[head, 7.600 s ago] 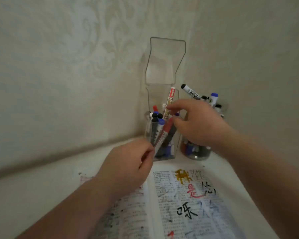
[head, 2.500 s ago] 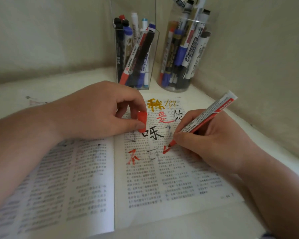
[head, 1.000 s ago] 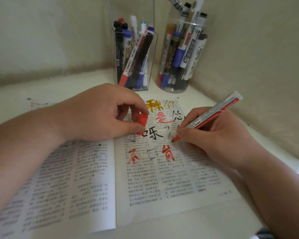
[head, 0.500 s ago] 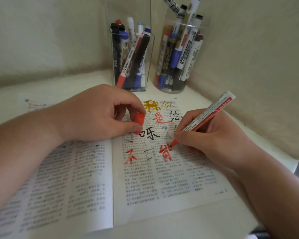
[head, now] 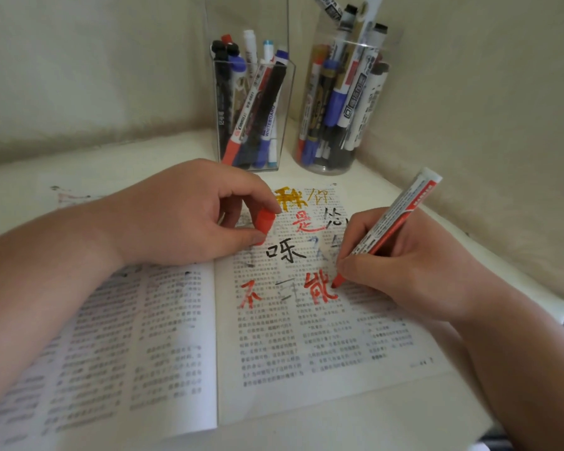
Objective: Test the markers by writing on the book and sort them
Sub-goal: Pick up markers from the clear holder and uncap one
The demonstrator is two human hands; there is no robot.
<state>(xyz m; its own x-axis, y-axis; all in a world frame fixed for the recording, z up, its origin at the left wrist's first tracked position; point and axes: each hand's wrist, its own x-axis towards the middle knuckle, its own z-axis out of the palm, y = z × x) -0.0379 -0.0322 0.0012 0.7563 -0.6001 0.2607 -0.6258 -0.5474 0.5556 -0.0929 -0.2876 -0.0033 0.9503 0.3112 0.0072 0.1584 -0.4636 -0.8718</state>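
Red marker (head: 391, 222) was gripped in the curled fingers of the right hand (head: 414, 265), tip touching a red character on the right page of the open book (head: 306, 353). Red cap (head: 264, 221) was pinched between thumb and forefinger of the left hand (head: 183, 216), which rested on the book. Other markers were stood in a square holder (head: 251, 118) and a round holder (head: 339, 102) behind the book.

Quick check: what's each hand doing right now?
Left hand: pinches the small red plastic marker cap.
Right hand: grips the uncapped red-and-white marker, tip on the open printed book.
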